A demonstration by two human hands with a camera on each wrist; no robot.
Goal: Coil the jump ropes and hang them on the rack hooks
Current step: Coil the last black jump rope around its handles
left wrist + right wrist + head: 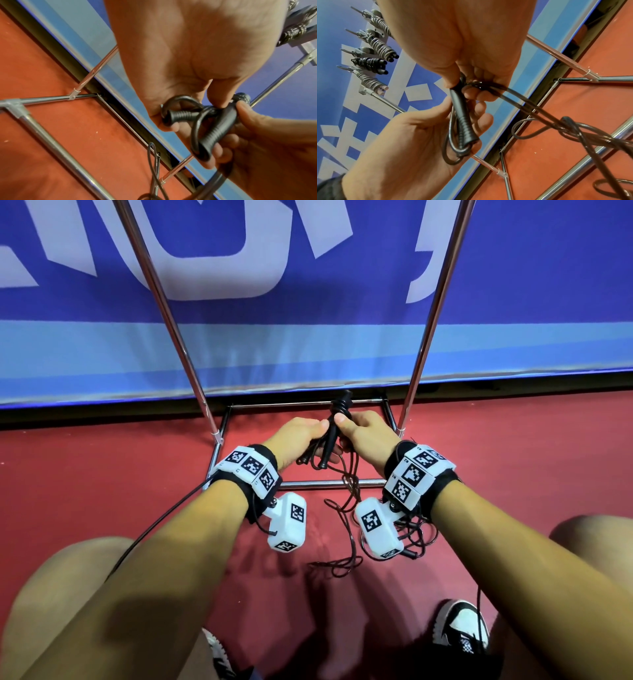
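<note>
Crouched at the foot of the rack (416, 378), my left hand (298, 436) and right hand (368, 436) both grip the black jump rope's handles (334, 426), its cord (349, 501) trailing tangled on the floor, so next I wind it.

We see bright even light, soft shadows on the red floor (102, 474), wide-angle bending at edges, wrist views blurred close up.
</note>
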